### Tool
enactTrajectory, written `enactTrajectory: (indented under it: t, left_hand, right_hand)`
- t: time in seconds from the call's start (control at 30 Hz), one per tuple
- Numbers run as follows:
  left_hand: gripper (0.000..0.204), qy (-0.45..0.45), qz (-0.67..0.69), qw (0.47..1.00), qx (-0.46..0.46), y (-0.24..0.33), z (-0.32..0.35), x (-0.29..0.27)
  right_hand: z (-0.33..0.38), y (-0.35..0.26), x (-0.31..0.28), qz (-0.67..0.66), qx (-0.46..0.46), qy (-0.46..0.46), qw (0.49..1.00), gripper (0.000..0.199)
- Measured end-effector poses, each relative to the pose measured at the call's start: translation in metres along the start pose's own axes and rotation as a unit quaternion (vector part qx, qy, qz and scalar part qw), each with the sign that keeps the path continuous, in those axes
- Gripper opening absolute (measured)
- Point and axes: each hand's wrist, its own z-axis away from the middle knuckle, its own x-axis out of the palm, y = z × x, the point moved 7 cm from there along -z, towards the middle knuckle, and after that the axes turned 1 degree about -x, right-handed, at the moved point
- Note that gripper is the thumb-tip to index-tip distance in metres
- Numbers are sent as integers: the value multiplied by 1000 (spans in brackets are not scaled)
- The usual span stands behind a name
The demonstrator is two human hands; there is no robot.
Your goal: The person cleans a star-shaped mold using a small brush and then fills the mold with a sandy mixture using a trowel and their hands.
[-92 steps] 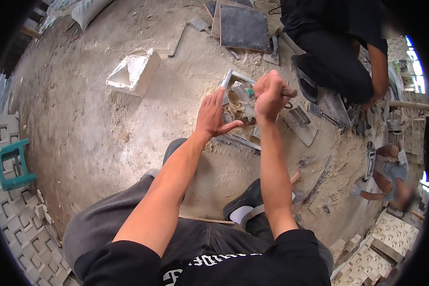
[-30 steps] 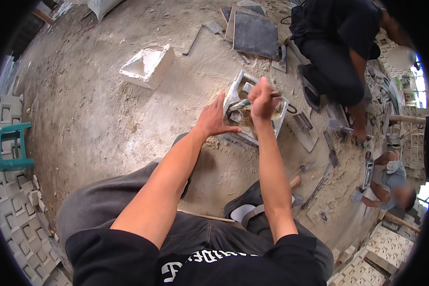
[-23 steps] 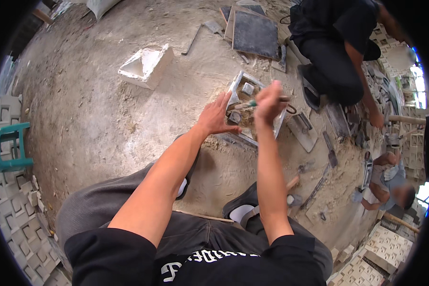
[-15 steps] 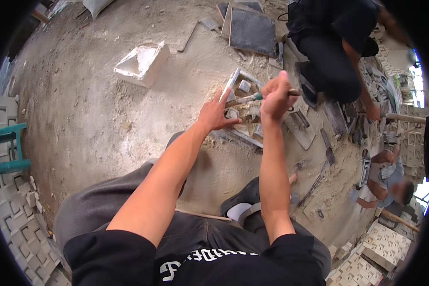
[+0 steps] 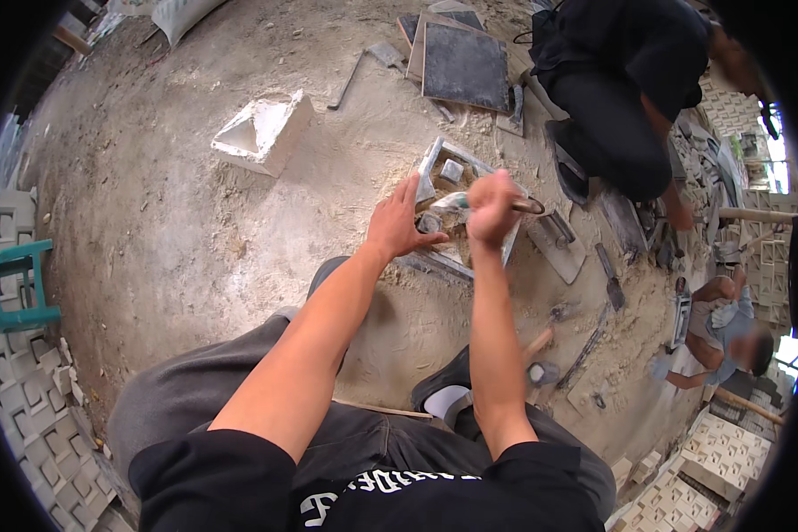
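On the sandy ground in front of me lies a square metal mould frame (image 5: 452,145), with sandy material and several small grey blocks (image 5: 451,170) inside. My left hand (image 5: 397,229) rests along the frame's left side, fingers stretched and thumb apart, gripping nothing. Over the middle of the frame, my right hand (image 5: 492,210) is closed round a tool with a brown handle (image 5: 529,206). The tool's pale end and green collar point left into the mould; motion blur hides its exact kind.
A white hollow block (image 5: 266,133) lies at the far left, and dark square boards (image 5: 465,66) are stacked beyond the frame. A flat trowel (image 5: 556,244) and other tools lie to its right. One person (image 5: 612,97) crouches at upper right, another (image 5: 723,328) farther right. A green stool (image 5: 22,285) stands left.
My right hand has moved down and slightly left with the tool, whose pale end sits lower in the frame. My left hand stays at the frame's left side.
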Motion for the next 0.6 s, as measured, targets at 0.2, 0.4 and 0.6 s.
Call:
enactTrajectory:
  t: [0.2, 0.4, 0.6]
  left_hand:
    - [133, -13, -11, 1000, -12, -8, 13, 5]
    - [131, -5, 5, 1000, 2, 0, 4, -3]
    - [130, -16, -4, 1000, -18, -3, 10, 0]
  right_hand:
    - [-20, 17, 13, -27, 102, -120, 987, 46]
    - [-36, 0, 15, -8, 42, -191, 981, 44]
    - [-33, 18, 19, -8, 79, -111, 991, 37]
